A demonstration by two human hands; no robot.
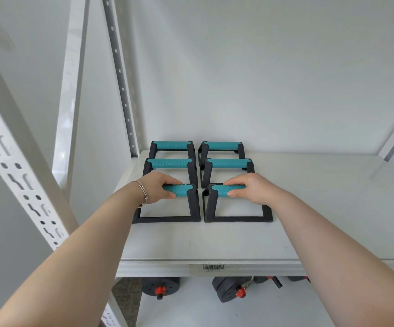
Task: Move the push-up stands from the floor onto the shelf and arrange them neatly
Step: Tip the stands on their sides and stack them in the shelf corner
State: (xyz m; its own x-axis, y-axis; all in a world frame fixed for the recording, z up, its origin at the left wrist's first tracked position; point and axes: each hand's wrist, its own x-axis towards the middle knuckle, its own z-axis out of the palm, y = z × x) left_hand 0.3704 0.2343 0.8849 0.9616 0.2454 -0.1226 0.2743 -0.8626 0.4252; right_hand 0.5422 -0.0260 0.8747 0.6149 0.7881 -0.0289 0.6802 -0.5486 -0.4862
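Observation:
Several push-up stands with black frames and teal grips stand in two columns on the white shelf. My left hand is closed around the teal grip of the front left stand, which rests on the shelf. My right hand is closed around the grip of the front right stand, also resting on the shelf. Behind them stand the middle left stand, the middle right stand, the back left stand and the back right stand, all aligned.
White perforated shelf uprights rise at the left, another upright at the back left corner. A barcode label sits on the shelf's front edge. Black dumbbells with red collars lie on the level below. The shelf's right half is bare.

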